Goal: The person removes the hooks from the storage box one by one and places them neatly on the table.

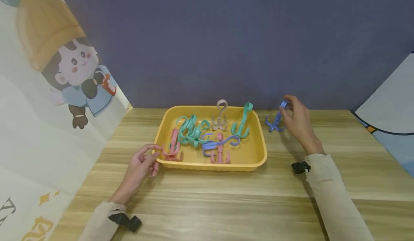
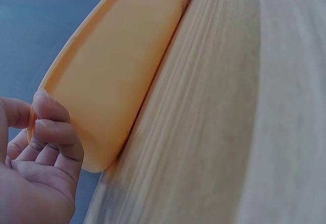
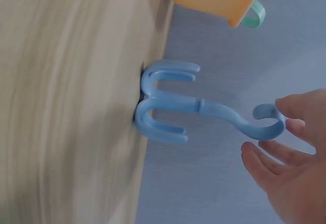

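Observation:
My left hand pinches the rim of a yellow plastic tray at its near left corner; the left wrist view shows fingers on both sides of that rim. Right of the tray, a blue multi-prong hanging hook stands on the table, prongs down and stem up. The fingers of my right hand are around its curved top; in the right wrist view, fingertips meet the curl of the blue hook. Inside the tray lie several green hooks, pink hooks, a beige hook and another blue-purple hook.
A wood-grain table carries the tray. Behind it rises a dark blue-grey panel. To the left is a white surface with a cartoon figure. Black straps sit at both wrists.

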{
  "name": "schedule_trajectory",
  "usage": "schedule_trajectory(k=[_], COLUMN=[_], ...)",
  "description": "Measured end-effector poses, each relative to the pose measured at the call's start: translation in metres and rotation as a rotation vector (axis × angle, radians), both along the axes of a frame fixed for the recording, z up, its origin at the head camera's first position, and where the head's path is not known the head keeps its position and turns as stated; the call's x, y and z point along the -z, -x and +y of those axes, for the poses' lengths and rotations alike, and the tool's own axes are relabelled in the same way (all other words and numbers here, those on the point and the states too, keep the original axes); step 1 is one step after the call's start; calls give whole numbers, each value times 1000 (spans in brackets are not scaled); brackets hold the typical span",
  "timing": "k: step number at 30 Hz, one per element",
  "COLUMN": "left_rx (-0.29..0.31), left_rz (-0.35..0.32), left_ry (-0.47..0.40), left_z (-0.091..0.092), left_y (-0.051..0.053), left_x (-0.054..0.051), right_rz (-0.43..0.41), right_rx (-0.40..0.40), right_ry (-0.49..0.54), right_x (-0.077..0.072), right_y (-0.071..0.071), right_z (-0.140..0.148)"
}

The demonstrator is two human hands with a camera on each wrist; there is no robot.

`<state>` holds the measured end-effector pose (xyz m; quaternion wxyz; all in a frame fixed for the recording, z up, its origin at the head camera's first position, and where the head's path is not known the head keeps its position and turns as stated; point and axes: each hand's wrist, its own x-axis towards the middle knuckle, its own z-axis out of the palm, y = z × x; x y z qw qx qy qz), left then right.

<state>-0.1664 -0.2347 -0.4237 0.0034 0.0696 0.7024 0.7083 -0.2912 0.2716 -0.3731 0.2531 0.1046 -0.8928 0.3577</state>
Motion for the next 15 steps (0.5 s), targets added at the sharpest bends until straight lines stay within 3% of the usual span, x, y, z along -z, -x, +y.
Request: schedule_trajectory(k=[6, 15], left_rx=[5, -20], left_rz=[4, 3], left_ry=[2, 2], left_z=[0, 3], left_y=[0, -1], left_x=[0, 0], right_rz=[43, 44], right_rx=[15, 19], right_ry=[-36, -57], right_x=[-4, -18], right_y=[-1, -6], right_z=[-1, -14])
